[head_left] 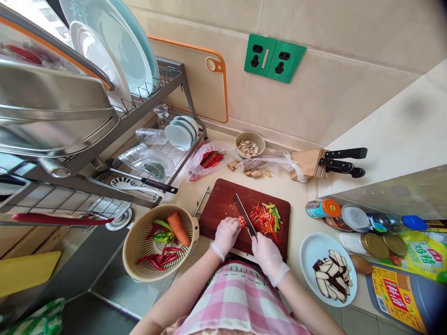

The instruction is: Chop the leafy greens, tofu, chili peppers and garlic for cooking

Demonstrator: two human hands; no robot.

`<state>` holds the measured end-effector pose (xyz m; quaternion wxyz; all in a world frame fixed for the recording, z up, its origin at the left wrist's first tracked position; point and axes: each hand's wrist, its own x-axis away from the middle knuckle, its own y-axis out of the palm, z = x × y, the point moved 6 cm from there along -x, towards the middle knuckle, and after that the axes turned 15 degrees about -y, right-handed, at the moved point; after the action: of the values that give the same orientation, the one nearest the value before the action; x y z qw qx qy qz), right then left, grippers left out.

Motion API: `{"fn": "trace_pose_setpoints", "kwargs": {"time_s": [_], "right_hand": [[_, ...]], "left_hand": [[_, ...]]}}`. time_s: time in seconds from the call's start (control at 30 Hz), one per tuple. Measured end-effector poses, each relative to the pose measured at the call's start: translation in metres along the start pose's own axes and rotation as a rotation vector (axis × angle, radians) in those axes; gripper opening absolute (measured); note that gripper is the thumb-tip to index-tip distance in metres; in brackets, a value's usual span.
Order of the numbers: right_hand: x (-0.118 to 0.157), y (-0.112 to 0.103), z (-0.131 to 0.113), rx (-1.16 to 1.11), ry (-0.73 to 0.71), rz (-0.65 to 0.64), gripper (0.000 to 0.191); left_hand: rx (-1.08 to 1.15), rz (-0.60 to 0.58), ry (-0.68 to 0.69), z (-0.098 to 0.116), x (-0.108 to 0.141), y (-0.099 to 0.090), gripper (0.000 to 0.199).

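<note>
Both hands wear thin clear gloves over a dark red-brown cutting board (220,200). My right hand (267,256) is closed round the handle of a kitchen knife (243,211), whose blade points away and to the left. Against the blade's left side, my left hand (226,235) has its fingers curled on a small bunch of red chili pieces (241,220). Right of the blade lies a pile of shredded red pepper (263,218), with green pepper strips (275,216) at its right edge. My right hand hides the knife's handle.
Left stands a beige colander (127,253) with a carrot (178,229) and peppers, partly over the sink (118,284). A plate (305,265) of sliced dark-skinned vegetable sits right, near bottles and jars. Behind the board are ginger (253,173), a garlic basket (250,143) and a knife block (307,160).
</note>
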<state>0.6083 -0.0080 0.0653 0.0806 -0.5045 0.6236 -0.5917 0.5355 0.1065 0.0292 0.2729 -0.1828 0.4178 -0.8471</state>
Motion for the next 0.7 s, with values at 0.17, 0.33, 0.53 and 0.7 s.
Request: {"fn": "trace_pose_setpoints", "kwargs": {"time_s": [0.17,0.33,0.53,0.7], "right_hand": [[-0.007,0.006,0.008,-0.084,-0.002,0.075,0.029],[0.010,-0.001,0.020,-0.182,-0.014,0.146,0.030],[0.021,0.002,-0.001,-0.131,-0.086,0.057,0.027],[0.008,0.010,-0.018,-0.064,-0.050,-0.012,0.028]], "left_hand": [[0.022,0.001,-0.029,-0.001,0.003,-0.007,0.006],[0.072,0.083,-0.256,-0.024,0.018,-0.023,0.034],[0.066,-0.056,-0.296,-0.025,0.021,-0.013,0.023],[0.015,-0.061,-0.230,-0.017,0.013,-0.011,0.012]]}}
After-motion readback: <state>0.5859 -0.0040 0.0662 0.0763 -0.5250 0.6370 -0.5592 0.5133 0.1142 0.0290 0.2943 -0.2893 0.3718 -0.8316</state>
